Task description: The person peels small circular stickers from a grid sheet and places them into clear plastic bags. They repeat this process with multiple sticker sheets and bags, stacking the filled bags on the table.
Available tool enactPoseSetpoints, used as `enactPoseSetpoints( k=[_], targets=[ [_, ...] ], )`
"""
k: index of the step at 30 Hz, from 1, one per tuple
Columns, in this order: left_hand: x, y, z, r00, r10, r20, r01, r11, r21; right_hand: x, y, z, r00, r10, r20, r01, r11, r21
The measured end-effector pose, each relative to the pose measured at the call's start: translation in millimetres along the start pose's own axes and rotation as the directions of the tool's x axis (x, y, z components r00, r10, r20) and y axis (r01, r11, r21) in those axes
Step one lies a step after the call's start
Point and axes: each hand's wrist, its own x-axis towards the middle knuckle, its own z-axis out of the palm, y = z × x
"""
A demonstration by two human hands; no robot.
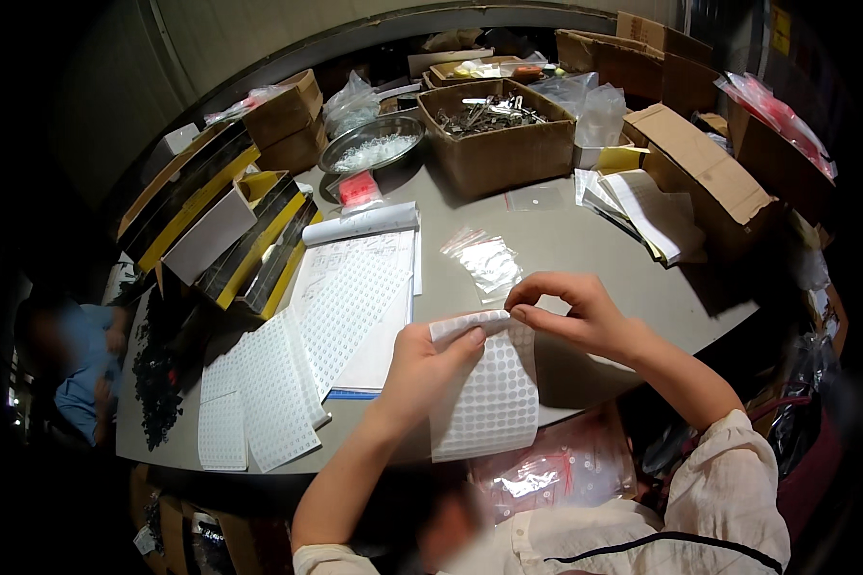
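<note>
Sticker sheet pinched in left hand over counter, right hand pinching its top edge; peeling seems underway, next needs a fingertip lift.

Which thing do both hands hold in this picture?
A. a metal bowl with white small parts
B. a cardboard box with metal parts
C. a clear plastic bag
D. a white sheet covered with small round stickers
D: the left hand grips the sticker sheet at its top edge, and the right hand pinches its upper corner; the clear bag lies apart on the table.
</note>
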Motion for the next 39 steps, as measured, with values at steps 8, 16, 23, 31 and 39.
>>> enactPoseSetpoints(
  k=[8, 16, 23, 31, 39],
  targets=[
    [9.5, -14.1, -7.7, 0.997, -0.068, 0.021, 0.068, 0.997, 0.02, 30.9, 48.6, -11.9, 0.995, 0.088, -0.04, -0.092, 0.988, -0.121],
    [11.9, -32.6, -17.8, 0.986, -0.131, 0.107, 0.122, 0.989, 0.087, 57.7, 104.4, 0.3, 0.969, -0.164, 0.183, 0.243, 0.753, -0.612],
    [5.0, -16.4, -13.4, 0.972, -0.172, 0.163, 0.17, 0.985, 0.024, 7.0, 66.6, -37.1, 0.952, -0.073, 0.297, 0.238, 0.786, -0.571],
    [4.4, -21.2, -7.8, 0.988, -0.119, 0.103, 0.124, 0.991, -0.042, -32.8, 15.8, -45.3, 0.964, 0.027, 0.265, 0.129, 0.823, -0.553],
    [3.6, -14.1, -5.0, 0.988, -0.082, 0.134, 0.082, 0.997, 0.005, -20.5, -4.9, -24.0, 0.956, 0.046, 0.29, 0.008, 0.983, -0.181]
  ],
)
